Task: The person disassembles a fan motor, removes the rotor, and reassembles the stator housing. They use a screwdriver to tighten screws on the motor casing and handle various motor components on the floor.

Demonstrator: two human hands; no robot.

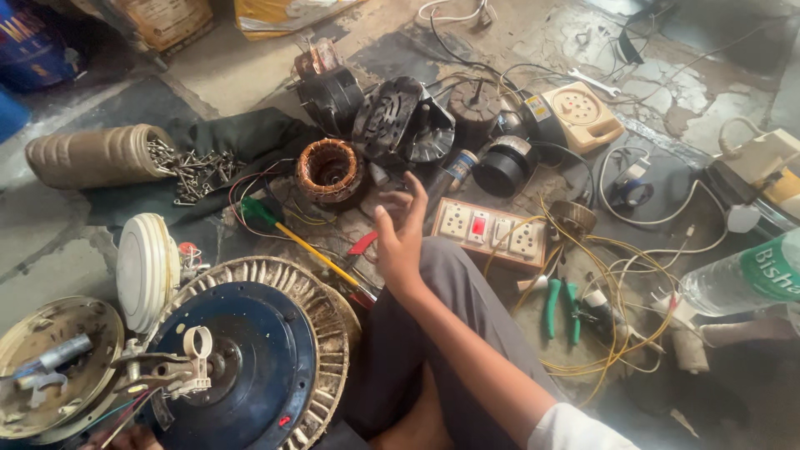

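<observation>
Nearest the camera lies a large round fan motor with a dark blue centre plate and a pale ribbed metal rim (250, 367), flat on the concrete floor (242, 75) beside the person's grey-trousered knee (433, 292). At the bottom left edge only a sliver of the left hand (125, 437) shows, touching a thin rod by the motor; whether it grips cannot be told. The right hand (400, 237) is raised above the knee, empty, fingers spread and loosely curled, touching nothing. Just beyond its fingertips sits a copper-wound stator ring (330, 171), and under the hand a screwdriver with a green handle and yellow shaft (292, 237) lies slantwise beside small red-handled pliers (362, 243). Right of the hand is a cream socket board with a red switch (490, 233), then green-handled pliers (561, 308) among yellow wires (621, 283). Further left, a tan ribbed cylinder on its side (96, 156) spills screws (196, 171) onto a dark cloth (250, 137). A clear plastic bottle (742, 283) lies at the right edge.
</observation>
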